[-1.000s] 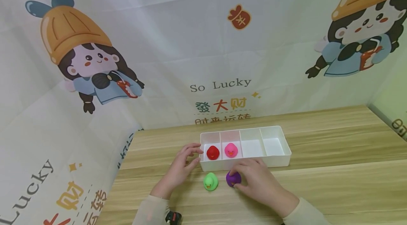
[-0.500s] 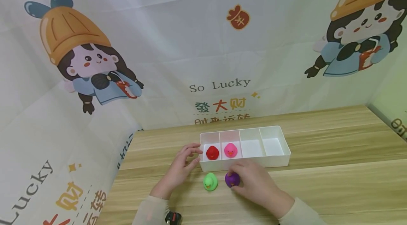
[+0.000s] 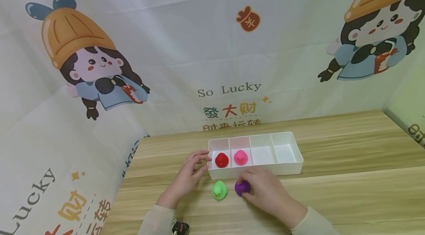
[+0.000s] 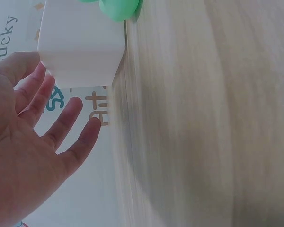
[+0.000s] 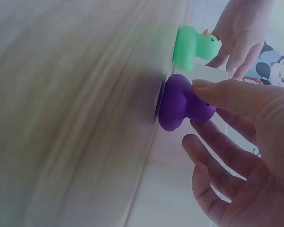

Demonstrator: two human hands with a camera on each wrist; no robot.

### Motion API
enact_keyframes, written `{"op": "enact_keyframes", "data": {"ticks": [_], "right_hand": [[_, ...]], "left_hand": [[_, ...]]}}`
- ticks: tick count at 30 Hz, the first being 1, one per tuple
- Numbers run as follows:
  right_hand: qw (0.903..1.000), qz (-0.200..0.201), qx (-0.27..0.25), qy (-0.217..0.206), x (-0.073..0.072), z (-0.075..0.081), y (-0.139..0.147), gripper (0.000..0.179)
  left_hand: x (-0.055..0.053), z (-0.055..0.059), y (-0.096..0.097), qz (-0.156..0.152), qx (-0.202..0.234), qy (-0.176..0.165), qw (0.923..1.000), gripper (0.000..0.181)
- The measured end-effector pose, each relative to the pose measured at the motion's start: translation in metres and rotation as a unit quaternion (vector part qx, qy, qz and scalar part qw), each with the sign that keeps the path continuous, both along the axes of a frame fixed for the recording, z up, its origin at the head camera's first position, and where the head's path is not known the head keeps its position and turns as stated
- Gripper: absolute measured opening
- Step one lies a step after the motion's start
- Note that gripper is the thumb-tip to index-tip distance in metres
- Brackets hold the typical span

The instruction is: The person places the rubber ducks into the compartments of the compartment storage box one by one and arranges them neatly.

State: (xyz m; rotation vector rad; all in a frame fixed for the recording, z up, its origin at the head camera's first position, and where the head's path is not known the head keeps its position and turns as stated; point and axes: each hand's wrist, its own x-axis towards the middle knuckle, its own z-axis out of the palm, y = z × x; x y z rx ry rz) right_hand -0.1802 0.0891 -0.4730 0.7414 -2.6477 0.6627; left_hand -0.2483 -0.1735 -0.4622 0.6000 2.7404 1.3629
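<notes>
My right hand (image 3: 269, 195) pinches a purple rubber duck (image 3: 241, 188) between thumb and fingers, in front of the white box. In the right wrist view the duck (image 5: 174, 105) is close over the wood, thumb on one side of its head. A green rubber duck (image 3: 219, 190) sits just left of it. My left hand (image 3: 186, 175) is at the left end of the white four-part box (image 3: 285, 169), fingers spread and relaxed, fingertips right at its end wall. In the box, a red duck (image 3: 221, 160) occupies the leftmost compartment and a pink duck (image 3: 240, 157) the second.
The two right compartments of the box show bare floors. A wooden table (image 3: 348, 198) extends to both sides. Behind it hangs a pale printed cloth (image 3: 186, 43) with cartoon figures. A dark strap (image 3: 180, 227) is on the left wrist.
My right hand and the purple duck have shifted slightly left, towards the green duck, mostly in the first half second. The left hand stays at the box end.
</notes>
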Motion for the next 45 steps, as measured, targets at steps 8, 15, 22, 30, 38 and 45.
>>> {"op": "enact_keyframes", "data": {"ticks": [8, 15, 22, 30, 38, 45], "right_hand": [[0.9997, -0.007, -0.023, -0.011, 0.004, 0.002, 0.006, 0.031], [0.9993, -0.009, -0.035, 0.013, 0.006, 0.005, 0.007, 0.032], [0.9994, -0.010, -0.030, 0.013, 0.007, 0.006, 0.007, 0.032], [0.9993, -0.014, -0.032, 0.016, 0.009, 0.013, 0.010, 0.032], [0.9992, -0.019, -0.013, 0.033, 0.011, 0.017, 0.011, 0.032], [0.9992, -0.025, -0.020, 0.025, 0.012, 0.025, 0.012, 0.032]], "left_hand": [[-0.001, -0.001, 0.002, -0.003, 0.004, 0.000, 1.0000, 0.016], [-0.001, -0.003, 0.001, -0.001, 0.004, -0.002, 1.0000, 0.017], [0.000, -0.002, -0.003, 0.004, 0.008, -0.007, 0.9999, 0.017], [0.000, -0.001, -0.001, 0.005, 0.010, -0.013, 0.9999, 0.017], [0.001, -0.001, 0.000, 0.006, 0.011, -0.015, 0.9998, 0.017], [0.000, -0.001, 0.001, 0.005, 0.015, -0.013, 0.9998, 0.017]]}}
